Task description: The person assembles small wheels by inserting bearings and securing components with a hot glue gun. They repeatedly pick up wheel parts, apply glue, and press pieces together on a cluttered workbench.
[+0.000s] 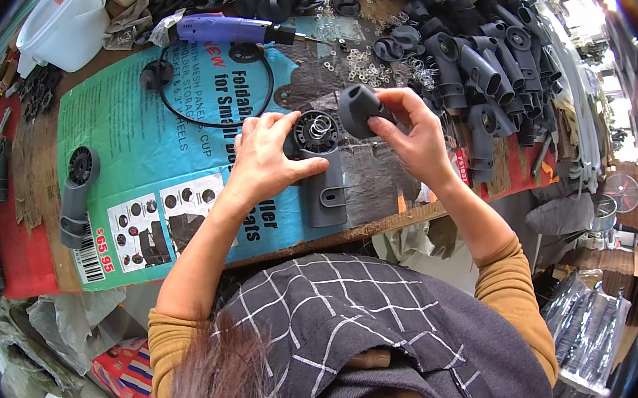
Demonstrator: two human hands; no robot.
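Observation:
A dark grey plastic tube joint point(324, 198) lies on the cardboard in front of me. Its round, ribbed hub faces up, and a coiled metal spring point(320, 126) sits in that hub. My left hand point(272, 156) holds the joint from its left side, fingertips at the hub's far edge and thumb across the tube below it. To the right, my right hand point(415, 133) is closed on a second dark grey plastic piece point(360, 109) with a rounded end. This piece is raised beside the hub, apart from it; my fingers hide its rear part.
Beyond my hands lies a purple electric screwdriver point(231, 29) with a black cable point(271, 87). Small washers and springs point(367, 62) are scattered at the far middle. Grey tube parts point(488, 65) pile up at right. Another joint point(77, 193) lies left; a white bucket point(64, 31) stands far left.

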